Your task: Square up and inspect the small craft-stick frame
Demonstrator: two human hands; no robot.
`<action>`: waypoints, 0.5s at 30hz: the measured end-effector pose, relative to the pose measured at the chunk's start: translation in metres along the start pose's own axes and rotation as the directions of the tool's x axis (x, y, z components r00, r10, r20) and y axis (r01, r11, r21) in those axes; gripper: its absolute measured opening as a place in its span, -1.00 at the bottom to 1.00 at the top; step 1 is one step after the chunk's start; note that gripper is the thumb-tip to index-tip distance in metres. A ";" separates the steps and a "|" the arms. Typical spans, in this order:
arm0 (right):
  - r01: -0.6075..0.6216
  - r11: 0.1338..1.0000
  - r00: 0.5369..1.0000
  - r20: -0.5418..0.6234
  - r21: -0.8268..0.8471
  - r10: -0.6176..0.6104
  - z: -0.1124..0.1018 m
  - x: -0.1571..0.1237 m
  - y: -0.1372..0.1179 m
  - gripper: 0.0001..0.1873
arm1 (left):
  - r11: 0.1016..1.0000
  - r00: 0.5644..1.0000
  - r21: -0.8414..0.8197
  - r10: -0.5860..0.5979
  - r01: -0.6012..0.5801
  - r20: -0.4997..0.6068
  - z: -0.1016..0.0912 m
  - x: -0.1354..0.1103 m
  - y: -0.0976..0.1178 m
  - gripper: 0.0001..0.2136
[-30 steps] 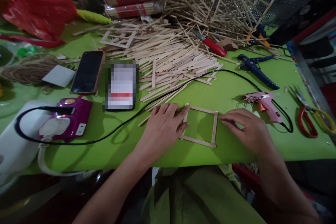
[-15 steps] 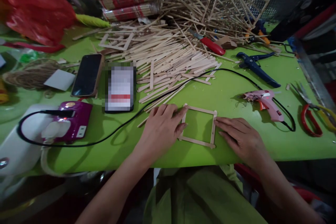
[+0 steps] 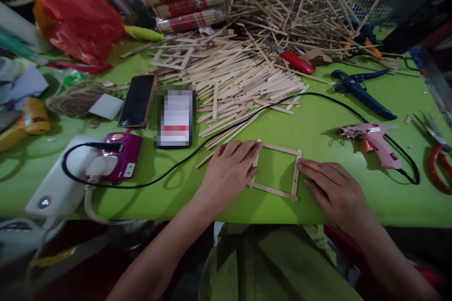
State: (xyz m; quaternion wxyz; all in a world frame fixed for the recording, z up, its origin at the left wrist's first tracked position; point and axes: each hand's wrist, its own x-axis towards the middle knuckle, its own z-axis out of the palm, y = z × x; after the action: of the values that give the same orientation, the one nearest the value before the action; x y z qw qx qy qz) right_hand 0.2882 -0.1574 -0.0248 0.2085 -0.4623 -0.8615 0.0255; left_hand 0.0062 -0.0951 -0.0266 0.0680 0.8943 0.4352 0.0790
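A square frame of wooden craft sticks (image 3: 278,149) lies flat on the green table (image 3: 226,209). My left hand (image 3: 229,174) grips its left side, with the index finger at the upper left corner and the thumb lower down, hiding most of that stick. On the opposite side, my right hand (image 3: 332,186) presses its closed-together fingertips against the right stick, near the upper right corner. To the right of that hand, a pink hot glue gun (image 3: 379,143) rests on its side with its cord trailing off.
Behind the hands spreads a pile of loose craft sticks (image 3: 243,80), backed by a stick structure (image 3: 303,0). A black cable (image 3: 183,162) crosses from a purple adapter (image 3: 122,160). Two phones, a red utility knife (image 3: 296,62), blue cutters (image 3: 363,94) and red-handled scissors (image 3: 439,164) lie around.
The view has turned slightly left, so everything sits further right in the picture. Both hands keep their places on the stick frame.
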 end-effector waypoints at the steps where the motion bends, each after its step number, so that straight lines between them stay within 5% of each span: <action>1: 0.000 1.000 1.000 -0.004 0.000 0.000 0.000 0.000 0.000 -0.61 | 1.000 1.000 0.000 -0.001 0.001 0.008 0.000 0.000 0.000 -0.52; 15: 0.009 1.000 1.000 0.008 -0.009 -0.008 0.004 -0.004 0.003 -0.59 | 1.000 1.000 0.015 -0.006 0.006 0.027 0.001 0.000 0.000 -0.51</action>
State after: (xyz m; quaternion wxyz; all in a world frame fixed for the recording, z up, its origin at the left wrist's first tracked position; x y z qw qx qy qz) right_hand 0.2907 -0.1587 -0.0305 0.2031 -0.4595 -0.8644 0.0227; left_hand 0.0066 -0.0956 -0.0271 0.0676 0.8944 0.4376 0.0633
